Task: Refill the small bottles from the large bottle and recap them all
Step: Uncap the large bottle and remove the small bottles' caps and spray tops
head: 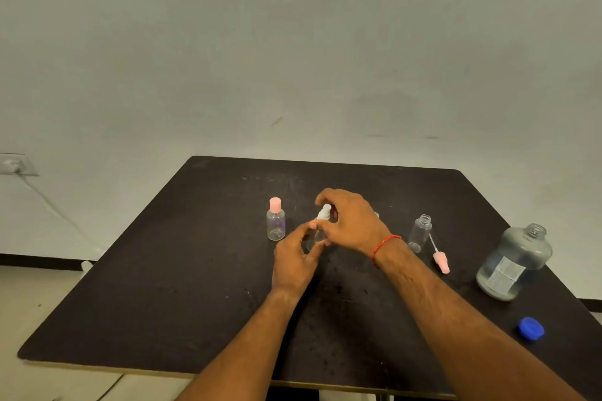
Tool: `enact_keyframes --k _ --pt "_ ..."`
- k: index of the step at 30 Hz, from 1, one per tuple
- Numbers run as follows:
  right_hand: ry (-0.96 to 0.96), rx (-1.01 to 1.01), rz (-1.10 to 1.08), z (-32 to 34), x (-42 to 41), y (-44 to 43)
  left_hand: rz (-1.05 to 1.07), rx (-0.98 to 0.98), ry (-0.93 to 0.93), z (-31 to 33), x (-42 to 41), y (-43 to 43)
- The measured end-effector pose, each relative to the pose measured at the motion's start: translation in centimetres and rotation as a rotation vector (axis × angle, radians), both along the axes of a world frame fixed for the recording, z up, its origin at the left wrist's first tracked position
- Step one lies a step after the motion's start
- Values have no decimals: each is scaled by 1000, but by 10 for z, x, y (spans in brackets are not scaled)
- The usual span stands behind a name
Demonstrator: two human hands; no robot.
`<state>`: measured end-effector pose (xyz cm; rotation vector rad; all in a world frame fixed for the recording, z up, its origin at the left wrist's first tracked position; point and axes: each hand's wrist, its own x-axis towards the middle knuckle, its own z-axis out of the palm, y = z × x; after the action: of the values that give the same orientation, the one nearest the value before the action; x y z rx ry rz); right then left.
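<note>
Recapping: left hand (294,262) steadying small clear bottle (316,238) mid-table, right hand (350,221) pinching white spray cap (324,212). Next, probably twisting it tight.

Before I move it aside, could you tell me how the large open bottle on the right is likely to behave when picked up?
The large bottle looks partly full of clear liquid, so it is probably fairly heavy. Its blue cap lies loose on the table, so tilting it could spill. The walls look like thin clear plastic, so they may flex under a squeeze.
</note>
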<state>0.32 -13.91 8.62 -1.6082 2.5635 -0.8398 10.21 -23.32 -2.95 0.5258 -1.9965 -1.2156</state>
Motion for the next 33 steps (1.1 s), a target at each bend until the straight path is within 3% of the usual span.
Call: enact_keyframes --k 3,10,15,19,22,27,33 --pt "73 -1 -95 0 2 -2 15 -20 12 -1 0 0" --pt "-85 -4 51 6 4 -2 15 23 -4 -1 -1 -2" --pt "-3 25 -126 5 2 -5 25 8 -3 1 0 -2" --pt "-32 75 32 4 -1 -5 26 10 7 0 0 -2" --pt "-115 4 116 4 1 -2 14 37 13 -1 0 -2" --pt "36 52 -108 1 1 -4 15 7 3 0 1 -1" --pt "-51 59 81 3 1 0 16 32 -2 1 1 -1"
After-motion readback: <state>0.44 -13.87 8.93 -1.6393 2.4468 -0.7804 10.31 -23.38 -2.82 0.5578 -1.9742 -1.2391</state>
